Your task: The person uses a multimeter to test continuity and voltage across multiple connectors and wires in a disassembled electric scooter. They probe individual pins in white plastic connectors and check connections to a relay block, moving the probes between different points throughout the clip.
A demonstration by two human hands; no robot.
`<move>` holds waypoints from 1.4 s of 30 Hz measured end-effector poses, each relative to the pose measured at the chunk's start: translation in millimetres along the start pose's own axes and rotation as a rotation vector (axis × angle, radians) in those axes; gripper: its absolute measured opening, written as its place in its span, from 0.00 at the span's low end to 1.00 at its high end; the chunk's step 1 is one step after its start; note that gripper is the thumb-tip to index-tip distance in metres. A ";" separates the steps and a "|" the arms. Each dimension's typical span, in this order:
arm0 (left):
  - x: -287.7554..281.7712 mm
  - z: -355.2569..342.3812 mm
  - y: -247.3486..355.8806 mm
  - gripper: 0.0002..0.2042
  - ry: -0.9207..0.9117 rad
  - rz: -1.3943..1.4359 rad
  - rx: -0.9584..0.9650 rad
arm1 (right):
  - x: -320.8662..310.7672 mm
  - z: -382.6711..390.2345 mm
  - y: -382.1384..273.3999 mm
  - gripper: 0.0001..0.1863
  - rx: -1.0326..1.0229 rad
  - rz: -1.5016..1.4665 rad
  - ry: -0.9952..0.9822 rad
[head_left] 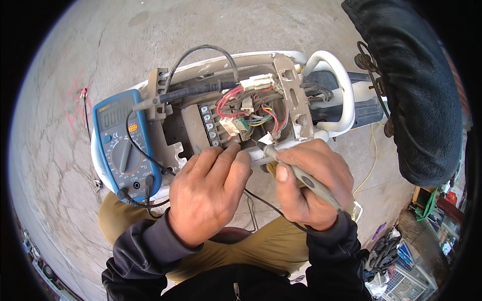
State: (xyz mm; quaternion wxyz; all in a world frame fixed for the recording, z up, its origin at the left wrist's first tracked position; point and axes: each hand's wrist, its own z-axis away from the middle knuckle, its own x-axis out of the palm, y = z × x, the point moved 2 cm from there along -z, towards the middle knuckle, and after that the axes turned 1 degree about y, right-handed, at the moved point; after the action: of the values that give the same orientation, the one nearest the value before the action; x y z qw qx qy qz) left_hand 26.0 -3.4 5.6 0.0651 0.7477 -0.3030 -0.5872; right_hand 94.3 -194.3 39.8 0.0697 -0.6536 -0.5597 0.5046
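A grey probe (311, 183) is held in my right hand (314, 195), its tip beside white connectors at the lower right of the open wiring bay (186, 125). My left hand (208, 195) has its fingers curled at the bay's near edge, below a screw terminal strip (208, 125); what its fingertips grip is hidden. Red, yellow and blue wires with white connectors (256, 82) fill the bay of a white vehicle frame (341, 100). A blue multimeter (110, 145) lies on the left, and a second probe (193, 90) lies across the top of the bay.
A black padded seat (422, 95) stands at the right. Cracked concrete floor (135, 35) surrounds the frame, with a yellow cable (374, 150) on it. Crates and assorted clutter (404, 271) sit at the lower right. My legs (266, 241) are below the frame.
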 end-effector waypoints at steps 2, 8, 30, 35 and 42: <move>0.0 -0.5 0.2 0.19 0.012 -0.004 0.009 | 1.9 -0.2 2.2 0.12 0.060 0.026 -0.042; 2.3 -0.6 2.0 0.22 0.004 0.000 -0.036 | -10.6 7.0 2.8 0.08 0.065 -0.053 0.149; -4.3 -11.3 9.5 0.25 -0.055 0.021 -0.055 | 7.0 8.4 11.4 0.07 0.224 -0.076 0.053; -5.7 -10.7 4.1 0.24 -0.032 0.105 -0.052 | 11.7 7.4 15.1 0.07 0.286 -0.092 0.052; -7.0 -5.3 4.3 0.24 0.001 0.117 -0.042 | 13.8 5.7 14.5 0.07 0.268 -0.149 0.125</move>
State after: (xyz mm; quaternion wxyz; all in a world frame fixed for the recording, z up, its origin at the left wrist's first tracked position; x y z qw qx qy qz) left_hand 28.4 -4.5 15.0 0.1153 0.7275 -0.3337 -0.5883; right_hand 97.8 -191.2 19.5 0.2280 -0.6255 -0.5288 0.5264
